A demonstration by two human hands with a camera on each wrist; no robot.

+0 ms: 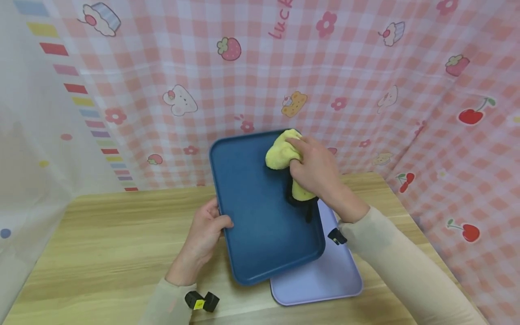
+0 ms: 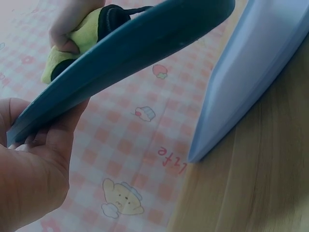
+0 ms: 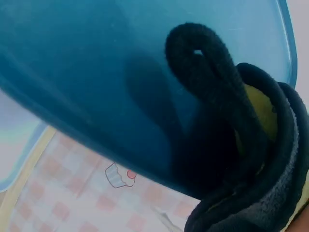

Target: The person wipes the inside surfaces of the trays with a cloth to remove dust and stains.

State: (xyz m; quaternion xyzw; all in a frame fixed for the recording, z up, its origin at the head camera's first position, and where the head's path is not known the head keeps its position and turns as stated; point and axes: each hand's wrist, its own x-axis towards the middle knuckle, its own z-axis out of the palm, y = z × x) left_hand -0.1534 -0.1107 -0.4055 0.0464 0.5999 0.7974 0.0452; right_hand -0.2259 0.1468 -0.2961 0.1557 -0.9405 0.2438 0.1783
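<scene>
A dark blue rectangular tray (image 1: 260,212) is held up at a tilt over the table. My left hand (image 1: 207,230) grips its left edge, thumb on the inner face and fingers behind; the left wrist view shows the hand (image 2: 38,169) under the rim. My right hand (image 1: 317,167) holds a bunched yellow cloth (image 1: 283,151) with dark trim against the tray's upper right part. In the right wrist view, a dark loop (image 3: 198,58) of the cloth hangs over the tray's surface and casts a shadow on it.
A lilac tray (image 1: 321,284) lies on the wooden table (image 1: 122,253), partly behind the blue one. Pink checked fabric (image 1: 252,81) with printed pictures hangs at the back and right, and whitish fabric (image 1: 36,126) hangs at the left.
</scene>
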